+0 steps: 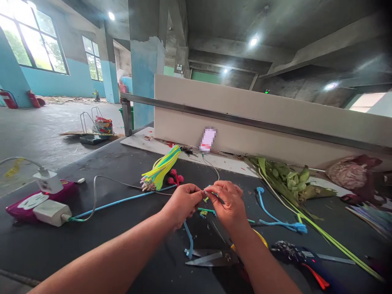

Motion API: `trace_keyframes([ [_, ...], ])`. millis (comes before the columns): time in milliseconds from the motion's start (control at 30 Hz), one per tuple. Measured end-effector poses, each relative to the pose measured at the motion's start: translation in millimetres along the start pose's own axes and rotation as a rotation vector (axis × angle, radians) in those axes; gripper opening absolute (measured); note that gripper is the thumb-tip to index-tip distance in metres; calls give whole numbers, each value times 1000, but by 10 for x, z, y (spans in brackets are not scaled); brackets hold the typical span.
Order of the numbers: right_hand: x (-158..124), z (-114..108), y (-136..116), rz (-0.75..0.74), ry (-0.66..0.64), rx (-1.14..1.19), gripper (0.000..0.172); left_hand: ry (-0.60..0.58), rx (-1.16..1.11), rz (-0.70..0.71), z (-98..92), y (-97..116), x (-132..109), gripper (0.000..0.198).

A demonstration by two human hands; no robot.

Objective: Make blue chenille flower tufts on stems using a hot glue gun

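My left hand (185, 204) and my right hand (228, 202) meet above the middle of the dark table, thumbs and fingertips pinched together. A tiny pale piece shows between the fingertips; its kind is hidden. From beneath my left hand a blue pipe cleaner (189, 237) reaches down, its end curled; I cannot tell whether the hand grips it. Under the hands lie a green pipe cleaner (208, 210) and small yellow-green bits. Scissors (208, 259) with open blades rest below, partly covered by my right forearm. More blue pipe cleaners (269, 212) with knotted ends lie to the right.
A yellow-green pipe cleaner bundle (162, 167) and red pompom-like balls (176, 178) lie left of centre. A purple power strip (23, 207) with white chargers and cables sits left. Green leaves (288, 177), a glue gun (301, 255) and a blurred phone-like object (208, 139) surround the hands.
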State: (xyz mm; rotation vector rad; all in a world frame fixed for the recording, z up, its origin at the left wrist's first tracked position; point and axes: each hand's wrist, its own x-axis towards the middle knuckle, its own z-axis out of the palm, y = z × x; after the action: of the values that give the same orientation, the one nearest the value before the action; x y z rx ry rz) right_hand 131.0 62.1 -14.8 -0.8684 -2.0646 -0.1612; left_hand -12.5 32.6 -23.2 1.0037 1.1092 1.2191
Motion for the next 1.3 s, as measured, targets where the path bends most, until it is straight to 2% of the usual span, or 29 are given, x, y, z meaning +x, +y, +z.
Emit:
trace_keyframes([
  [200,3,-16,0,28,-15,-30,14,-18,6,-16,-7,5,-9,23],
  [533,-7,92,-33,206,14,-39,16,15,77,-10,-7,29,-46,15],
  [767,3,80,-58,271,21,-28,15,15,100,24,-28,20,-41,20],
  [1067,-7,67,-17,309,-35,216,10,52,198,158,-81,-10,-4,22],
  [1167,-16,51,-2,378,-83,321,19,76,238,213,-100,-36,25,20],
  [1300,-33,75,-16,472,-117,407,15,87,247,236,-110,-64,40,21],
])
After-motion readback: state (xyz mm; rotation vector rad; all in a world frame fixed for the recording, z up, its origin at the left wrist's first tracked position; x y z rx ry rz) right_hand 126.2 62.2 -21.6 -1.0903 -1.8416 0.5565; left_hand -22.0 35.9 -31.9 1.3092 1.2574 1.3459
